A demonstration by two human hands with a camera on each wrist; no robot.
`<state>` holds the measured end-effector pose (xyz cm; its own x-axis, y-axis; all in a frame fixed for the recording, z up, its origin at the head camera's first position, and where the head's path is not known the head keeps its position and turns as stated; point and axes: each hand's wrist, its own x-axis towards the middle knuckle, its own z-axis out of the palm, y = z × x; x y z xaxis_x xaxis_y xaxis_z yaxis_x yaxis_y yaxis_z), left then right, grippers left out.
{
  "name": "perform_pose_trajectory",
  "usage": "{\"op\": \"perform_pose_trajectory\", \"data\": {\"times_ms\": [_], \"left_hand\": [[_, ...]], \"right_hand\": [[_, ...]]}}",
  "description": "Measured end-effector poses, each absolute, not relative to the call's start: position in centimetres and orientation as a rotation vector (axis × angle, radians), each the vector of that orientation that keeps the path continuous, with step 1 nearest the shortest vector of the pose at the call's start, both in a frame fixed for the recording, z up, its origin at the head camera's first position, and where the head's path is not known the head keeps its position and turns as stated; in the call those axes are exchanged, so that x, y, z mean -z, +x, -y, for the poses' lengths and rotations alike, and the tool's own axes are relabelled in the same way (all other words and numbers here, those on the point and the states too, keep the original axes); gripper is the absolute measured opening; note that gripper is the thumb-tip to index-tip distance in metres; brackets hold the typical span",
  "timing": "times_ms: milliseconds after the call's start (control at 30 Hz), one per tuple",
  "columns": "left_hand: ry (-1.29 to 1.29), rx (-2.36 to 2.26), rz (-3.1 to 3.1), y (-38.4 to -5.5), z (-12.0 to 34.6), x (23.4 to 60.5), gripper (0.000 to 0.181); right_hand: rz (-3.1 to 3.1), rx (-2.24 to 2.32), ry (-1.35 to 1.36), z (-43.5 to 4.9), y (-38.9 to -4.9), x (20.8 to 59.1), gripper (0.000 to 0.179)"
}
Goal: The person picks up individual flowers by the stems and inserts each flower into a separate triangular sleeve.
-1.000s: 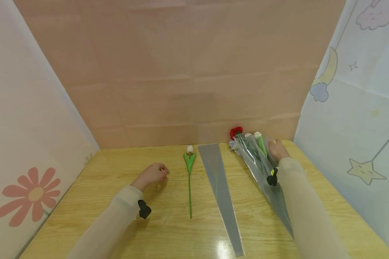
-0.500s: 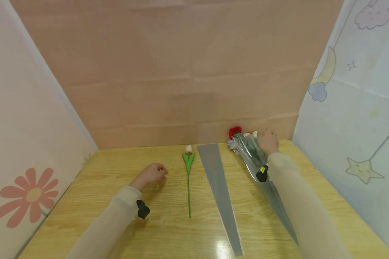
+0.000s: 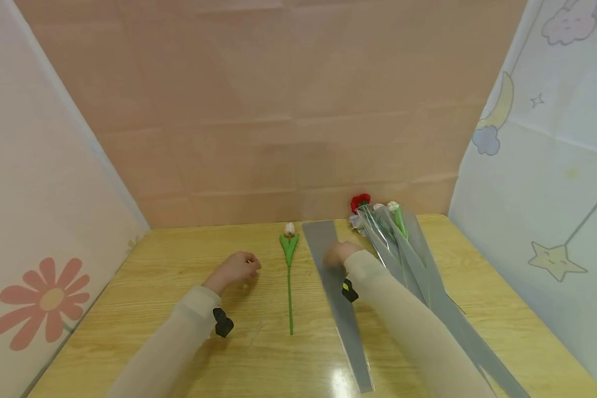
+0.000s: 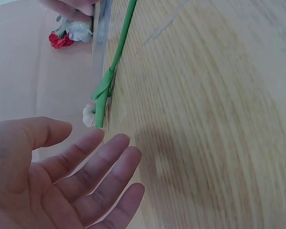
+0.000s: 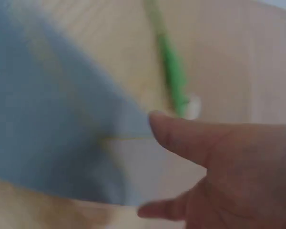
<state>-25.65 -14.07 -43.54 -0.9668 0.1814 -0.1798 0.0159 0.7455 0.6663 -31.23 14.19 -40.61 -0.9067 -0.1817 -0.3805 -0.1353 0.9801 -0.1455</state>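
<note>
My left hand (image 3: 235, 271) hovers over the wooden table left of a single white tulip (image 3: 291, 251), its fingers loosely spread and holding nothing. The tulip lies with its bloom toward the back and its green stem toward me. Right of it lies a long grey flower sleeve (image 3: 345, 315), narrow at the near end. Over the sleeve's upper part is my right hand (image 3: 341, 253), blurred, with thumb and fingers apart and nothing between them. In the right wrist view the sleeve (image 5: 62, 109) spreads below that hand, and the tulip (image 5: 171, 71) shows beyond the thumb.
At the back right lie wrapped flowers in grey sleeves (image 3: 440, 282), with a red flower (image 3: 360, 202) and a white tulip bloom (image 3: 393, 206) at their top. A pinkish backdrop (image 3: 229, 138) rises behind the wooden table (image 3: 179, 249); patterned cloths stand at both sides.
My right hand has left the wrapped flowers at the back right and moved left over the flat grey sleeve. The left hand has barely moved.
</note>
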Motion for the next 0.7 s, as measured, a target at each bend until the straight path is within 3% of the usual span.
{"op": "perform_pose_trajectory", "data": {"times_ms": [167, 333, 500, 567, 700], "left_hand": [[0.148, -1.023, -2.701, -25.5, 14.1, 43.3, 0.028], [0.146, -1.018, -2.701, -25.3, 13.9, 43.4, 0.027], [0.129, -1.042, -2.682, -25.3, 13.9, 43.6, 0.028], [0.13, -1.048, -2.68, -25.3, 13.9, 43.7, 0.028], [0.132, -1.049, -2.682, -25.2, 13.8, 43.7, 0.029]], "right_hand": [[-2.779, 0.133, -0.02, -13.6, -31.9, 42.7, 0.084], [-2.737, 0.151, -0.066, -13.9, -33.1, 43.4, 0.089], [-2.714, 0.288, -0.098, -14.9, -34.4, 44.1, 0.069], [-2.721, 0.365, -0.12, -15.7, -35.4, 45.0, 0.054], [-2.751, 0.615, -0.245, -17.6, -37.7, 47.7, 0.042]]}}
